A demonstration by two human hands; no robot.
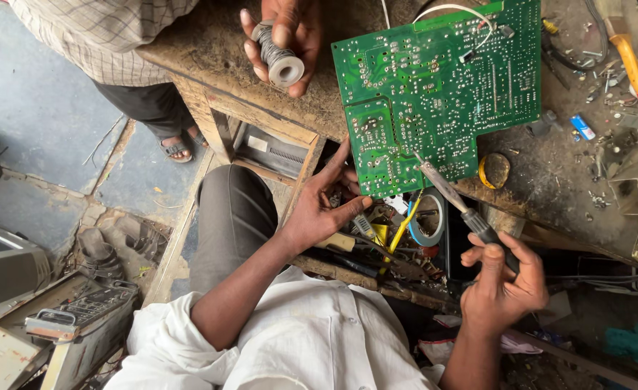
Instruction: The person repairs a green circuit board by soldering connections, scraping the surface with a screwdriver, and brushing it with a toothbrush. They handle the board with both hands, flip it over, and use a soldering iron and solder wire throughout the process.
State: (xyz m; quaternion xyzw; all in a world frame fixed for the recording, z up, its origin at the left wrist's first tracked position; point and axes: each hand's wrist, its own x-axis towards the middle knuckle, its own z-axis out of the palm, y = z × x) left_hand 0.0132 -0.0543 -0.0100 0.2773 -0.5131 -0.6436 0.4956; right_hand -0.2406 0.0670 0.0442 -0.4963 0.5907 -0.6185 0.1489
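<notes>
Left hand (pixel 319 213) is clamped on the lower edge of a green circuit board (pixel 442 87), solder side up, which is held tilted over the table (pixel 210 50). Right hand (pixel 503 278) is closed round the dark handle of a soldering iron (pixel 460 206), its tip touching the board's lower edge. Nearby, a spool of solder wire (pixel 279 58) is gripped by a co-worker's hand (pixel 283 36) at the table's far side. A tape roll (pixel 427 220) lies just below the board.
</notes>
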